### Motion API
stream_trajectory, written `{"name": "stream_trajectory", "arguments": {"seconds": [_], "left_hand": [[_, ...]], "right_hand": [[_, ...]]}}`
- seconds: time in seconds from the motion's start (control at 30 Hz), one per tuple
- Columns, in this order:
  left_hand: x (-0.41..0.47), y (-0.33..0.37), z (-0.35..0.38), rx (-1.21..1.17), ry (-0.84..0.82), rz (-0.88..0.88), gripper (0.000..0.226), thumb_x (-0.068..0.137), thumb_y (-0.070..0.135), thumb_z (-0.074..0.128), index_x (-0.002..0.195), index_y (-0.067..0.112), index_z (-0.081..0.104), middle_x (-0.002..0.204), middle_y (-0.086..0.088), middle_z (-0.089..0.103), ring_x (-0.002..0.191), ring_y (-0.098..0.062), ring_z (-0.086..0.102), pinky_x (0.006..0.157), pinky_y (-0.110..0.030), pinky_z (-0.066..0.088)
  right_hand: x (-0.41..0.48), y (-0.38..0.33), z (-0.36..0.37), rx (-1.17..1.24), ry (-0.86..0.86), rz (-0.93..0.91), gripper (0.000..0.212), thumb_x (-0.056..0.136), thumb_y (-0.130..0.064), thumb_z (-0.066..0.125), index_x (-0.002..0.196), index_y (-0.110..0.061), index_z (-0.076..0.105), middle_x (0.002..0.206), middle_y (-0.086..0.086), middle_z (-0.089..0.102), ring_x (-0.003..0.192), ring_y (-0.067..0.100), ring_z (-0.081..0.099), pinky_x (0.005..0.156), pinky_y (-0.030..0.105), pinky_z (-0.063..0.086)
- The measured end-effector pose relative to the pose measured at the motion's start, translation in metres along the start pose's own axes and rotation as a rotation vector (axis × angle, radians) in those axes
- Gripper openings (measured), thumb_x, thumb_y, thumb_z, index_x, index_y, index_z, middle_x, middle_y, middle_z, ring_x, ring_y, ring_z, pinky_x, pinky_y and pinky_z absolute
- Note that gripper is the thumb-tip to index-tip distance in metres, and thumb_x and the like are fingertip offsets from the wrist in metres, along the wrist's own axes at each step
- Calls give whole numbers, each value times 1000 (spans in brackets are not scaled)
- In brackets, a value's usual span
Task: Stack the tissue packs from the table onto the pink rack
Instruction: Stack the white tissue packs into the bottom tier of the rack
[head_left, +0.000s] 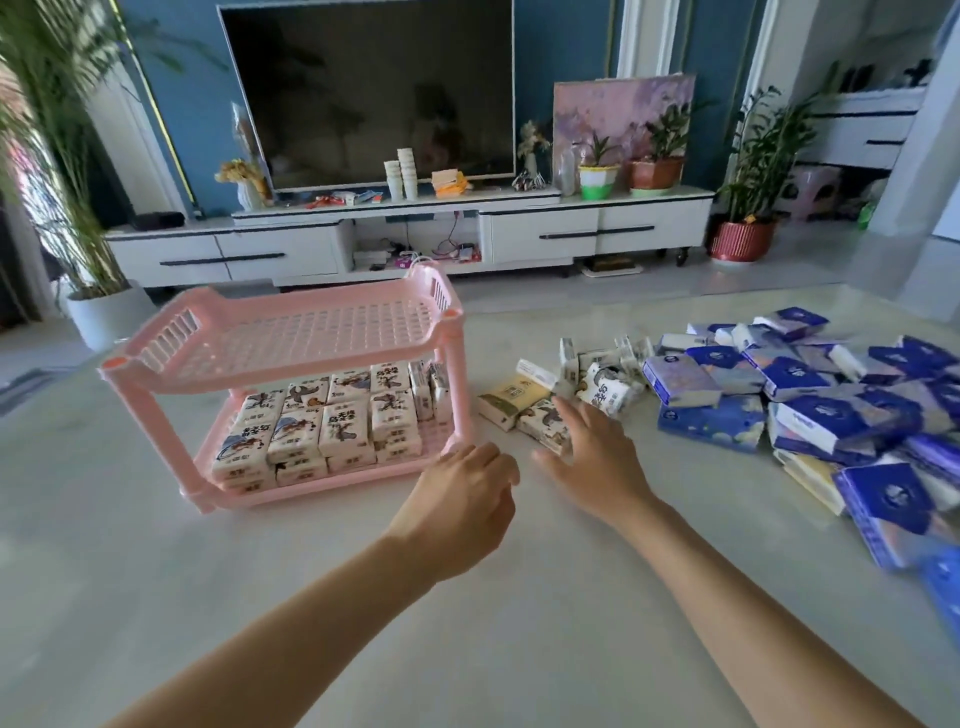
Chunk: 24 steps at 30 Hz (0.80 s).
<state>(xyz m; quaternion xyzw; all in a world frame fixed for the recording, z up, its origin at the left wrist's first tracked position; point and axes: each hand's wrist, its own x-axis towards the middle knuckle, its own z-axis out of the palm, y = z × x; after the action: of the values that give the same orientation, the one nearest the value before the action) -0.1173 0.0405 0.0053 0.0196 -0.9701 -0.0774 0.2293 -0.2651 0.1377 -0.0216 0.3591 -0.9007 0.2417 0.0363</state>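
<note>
Pale marbled surface (519, 597) under everything, reaching well beyond the fingers on all sides. Two-tier pink plastic lattice rack (291, 338) just left of the left-hand fingers: lower tier packed with cream illustrated tissue packs (317, 431), apparently two layers deep with a few upright at its right end; upper tier bare. Heap of blue-and-white wrapped tissue packs (810, 410) well right of the right-hand fingers, untouched by the look of it. Small cluster of loose cream tissue packs (582, 379) just past the right fingertips, between rack and blue heap. Left hand (462, 514) loosely curled, empty, knuckles near the rack's front right leg. Right hand (597, 457) spread flat, fingers open, tips touching or just above the nearest cream pack (540, 423); grip not yet closed. Judged roughly a third done: bottom shelf filled, top shelf, remaining cream packs and whole blue pile left.
</note>
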Motion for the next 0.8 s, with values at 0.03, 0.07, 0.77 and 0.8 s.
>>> {"name": "stream_trajectory", "arguments": {"seconds": [0.03,0.07,0.77,0.8], "left_hand": [[-1,1,2,-15,-7,-29,19,77,10,50,84,10,68,80,-2,68,71,-22,64,65,-33,56],[-3,1,3,-31,-4,-54,19,78,10,50,85,10,68,82,-2,67,74,-23,63,66,-32,55],[-40,-89,-46,19,75,-270,39,92,7,40,131,6,47,138,-7,48,131,-23,39,110,-33,26],[-34,-93,-45,44,16,-274,42,94,9,38,136,8,40,145,-6,38,137,-21,29,114,-32,17]], "right_hand": [[1,0,6,-37,-7,3,64,89,-44,49,145,-23,26,147,9,29,134,28,28,105,38,29],[0,0,11,-63,7,3,60,90,-42,49,144,-23,30,146,10,30,134,28,28,105,37,28],[-65,-142,3,843,164,245,31,95,-28,47,72,-12,61,62,4,55,57,20,54,63,28,46],[-60,-149,9,721,265,158,30,95,-29,47,77,-11,63,67,6,57,62,21,54,58,23,38]]}}
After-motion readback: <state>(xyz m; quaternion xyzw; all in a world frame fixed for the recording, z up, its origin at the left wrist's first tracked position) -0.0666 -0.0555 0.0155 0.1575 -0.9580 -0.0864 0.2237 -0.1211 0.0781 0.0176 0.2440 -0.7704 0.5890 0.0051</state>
